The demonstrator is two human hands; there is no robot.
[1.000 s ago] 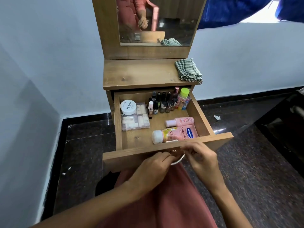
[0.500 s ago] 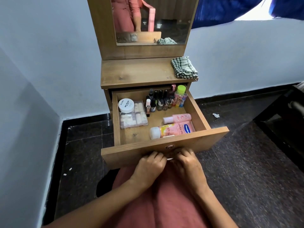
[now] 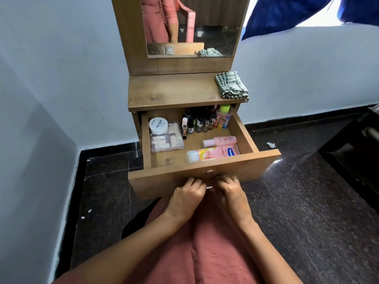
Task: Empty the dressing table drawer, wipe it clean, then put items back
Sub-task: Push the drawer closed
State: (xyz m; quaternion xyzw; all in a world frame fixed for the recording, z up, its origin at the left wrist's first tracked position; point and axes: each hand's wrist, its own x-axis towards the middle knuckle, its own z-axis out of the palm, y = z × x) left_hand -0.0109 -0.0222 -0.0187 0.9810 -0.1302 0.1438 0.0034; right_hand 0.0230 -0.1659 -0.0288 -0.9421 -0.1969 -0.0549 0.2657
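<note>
The wooden drawer (image 3: 264,160) of the dressing table (image 3: 174,93) stands pulled out. Inside lie a white jar (image 3: 158,125), a clear box (image 3: 167,140) of small pale items, a row of small bottles (image 3: 202,121), a small pink bottle (image 3: 220,141) and a larger pink lotion bottle (image 3: 213,153). My left hand (image 3: 187,196) and my right hand (image 3: 230,192) are side by side at the drawer front, fingers curled round the metal drawer handle (image 3: 209,187), which is mostly hidden by them.
A folded checked cloth (image 3: 230,85) lies on the right end of the table top, under the mirror (image 3: 192,27). Pale walls close in on the left and behind. A dark stone floor (image 3: 307,201) spreads to the right, with dark furniture (image 3: 356,150) at the far right.
My hands have closed together on the handle and my fingers have curled tighter. The view has drawn back a little; the drawer's contents have not moved.
</note>
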